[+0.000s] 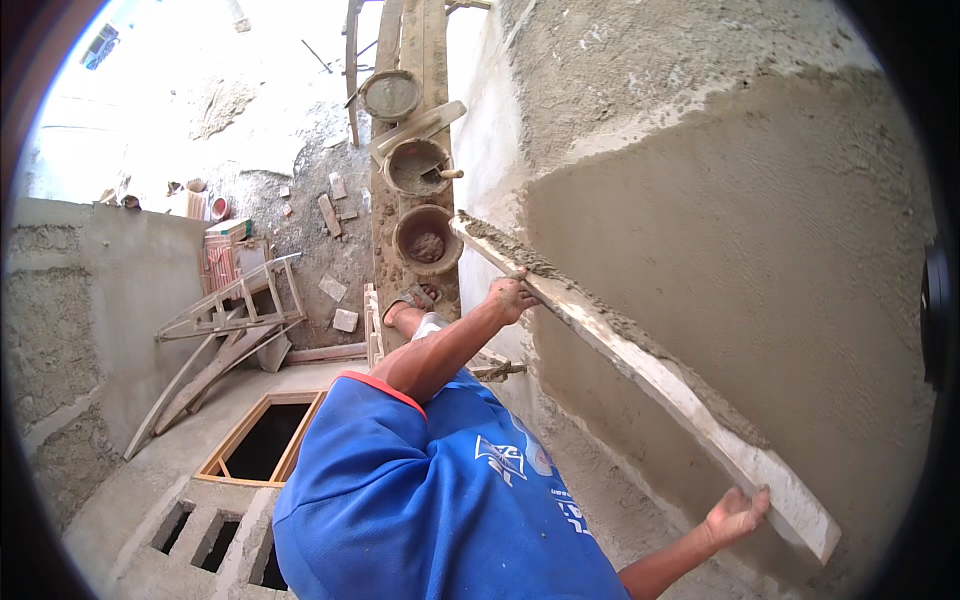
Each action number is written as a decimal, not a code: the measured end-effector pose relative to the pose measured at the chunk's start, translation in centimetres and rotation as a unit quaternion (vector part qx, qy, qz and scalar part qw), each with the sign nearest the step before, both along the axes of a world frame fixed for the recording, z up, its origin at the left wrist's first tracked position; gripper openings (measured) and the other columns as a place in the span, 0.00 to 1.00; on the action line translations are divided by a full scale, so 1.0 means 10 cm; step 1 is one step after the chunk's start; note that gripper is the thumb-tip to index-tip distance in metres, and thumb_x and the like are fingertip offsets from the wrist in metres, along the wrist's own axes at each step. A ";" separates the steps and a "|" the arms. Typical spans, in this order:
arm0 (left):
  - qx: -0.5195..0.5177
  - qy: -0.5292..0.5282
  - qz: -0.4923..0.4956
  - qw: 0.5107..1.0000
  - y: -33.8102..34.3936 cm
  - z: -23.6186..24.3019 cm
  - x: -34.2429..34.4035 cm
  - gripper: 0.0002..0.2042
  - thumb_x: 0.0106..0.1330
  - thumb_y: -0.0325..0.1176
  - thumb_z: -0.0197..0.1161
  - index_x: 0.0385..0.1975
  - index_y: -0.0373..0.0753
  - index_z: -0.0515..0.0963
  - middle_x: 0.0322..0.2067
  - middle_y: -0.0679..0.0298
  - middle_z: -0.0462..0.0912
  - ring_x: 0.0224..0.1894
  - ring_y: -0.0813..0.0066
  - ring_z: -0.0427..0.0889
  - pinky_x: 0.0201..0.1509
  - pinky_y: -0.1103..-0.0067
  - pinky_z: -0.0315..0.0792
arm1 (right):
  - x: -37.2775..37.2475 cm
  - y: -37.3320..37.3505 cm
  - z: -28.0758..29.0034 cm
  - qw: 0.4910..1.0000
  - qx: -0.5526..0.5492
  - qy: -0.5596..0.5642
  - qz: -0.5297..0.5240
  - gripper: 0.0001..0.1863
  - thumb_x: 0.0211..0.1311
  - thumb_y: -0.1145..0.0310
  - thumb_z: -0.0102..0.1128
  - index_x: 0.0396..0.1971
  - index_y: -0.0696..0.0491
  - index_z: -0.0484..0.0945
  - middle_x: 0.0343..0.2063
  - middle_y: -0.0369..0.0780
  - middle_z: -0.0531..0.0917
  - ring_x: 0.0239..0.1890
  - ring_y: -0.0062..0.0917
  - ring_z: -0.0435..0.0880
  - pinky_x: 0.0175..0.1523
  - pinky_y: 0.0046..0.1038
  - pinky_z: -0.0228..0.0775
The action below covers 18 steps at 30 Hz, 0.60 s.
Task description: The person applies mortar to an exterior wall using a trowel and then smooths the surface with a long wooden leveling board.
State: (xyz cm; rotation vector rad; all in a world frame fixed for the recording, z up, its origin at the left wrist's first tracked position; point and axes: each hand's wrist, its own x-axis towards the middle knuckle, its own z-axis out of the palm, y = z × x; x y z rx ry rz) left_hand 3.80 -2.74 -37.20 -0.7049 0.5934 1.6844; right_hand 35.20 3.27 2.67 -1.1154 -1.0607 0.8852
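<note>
A long, pale wooden straightedge [640, 362] runs slantwise along the wall, with wet mortar [600, 318] heaped along its upper edge. My left hand [511, 298] is closed round it toward its far end. Nearer its other end, at the lower right, my right hand [737, 517] grips the edge with the fingers bent. Behind the board, the wall [720, 230] bears a broad coat of damp grey plaster. Rougher, lighter plaster [620, 50] shows above that coat. Whether the board touches the wall along its whole length, I cannot tell.
On a narrow plank scaffold [437, 50] stand a bucket of mortar [427, 240], a bucket with a trowel [415, 167] and another filled bucket [391, 95]. My sandalled foot [412, 300] is on the planks. Below lie a wooden frame [235, 300], loose boards and rubble; a framed opening [262, 438] is at lower left.
</note>
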 end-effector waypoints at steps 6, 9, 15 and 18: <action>-0.043 -0.064 0.080 0.994 -0.24 -0.64 -0.26 0.18 0.68 0.37 0.43 0.49 0.28 0.60 0.49 0.41 0.67 0.49 0.50 0.70 0.50 0.58 0.68 | -1.19 -0.05 -0.30 0.978 0.090 -0.140 0.126 0.37 0.34 0.72 0.63 0.50 0.63 0.62 0.46 0.43 0.69 0.48 0.32 0.69 0.57 0.34 0.58; -0.068 -0.092 0.164 0.980 -0.33 -0.78 -0.33 0.19 0.68 0.38 0.40 0.52 0.30 0.58 0.54 0.44 0.61 0.56 0.49 0.63 0.58 0.57 0.61 | -1.71 -0.15 -0.63 0.972 0.087 -0.154 0.158 0.37 0.30 0.75 0.62 0.49 0.64 0.63 0.42 0.44 0.71 0.45 0.30 0.72 0.49 0.31 0.68; -0.060 -0.107 0.216 0.969 -0.42 -1.01 -0.30 0.26 0.67 0.48 0.39 0.56 0.32 0.56 0.57 0.47 0.57 0.59 0.50 0.58 0.60 0.57 0.57 | -2.87 -0.52 -2.17 0.876 -0.017 -0.274 0.396 0.19 0.36 0.79 0.65 0.35 0.61 0.73 0.32 0.40 0.78 0.33 0.25 0.77 0.45 0.26 0.68; -0.057 -0.109 0.249 0.961 -0.39 -0.91 -0.57 0.28 0.66 0.51 0.37 0.57 0.33 0.55 0.58 0.48 0.57 0.60 0.51 0.58 0.61 0.58 0.56 | -3.11 -0.57 -2.26 0.844 0.017 -0.315 0.435 0.18 0.38 0.79 0.66 0.34 0.61 0.73 0.32 0.39 0.78 0.35 0.25 0.77 0.46 0.26 0.67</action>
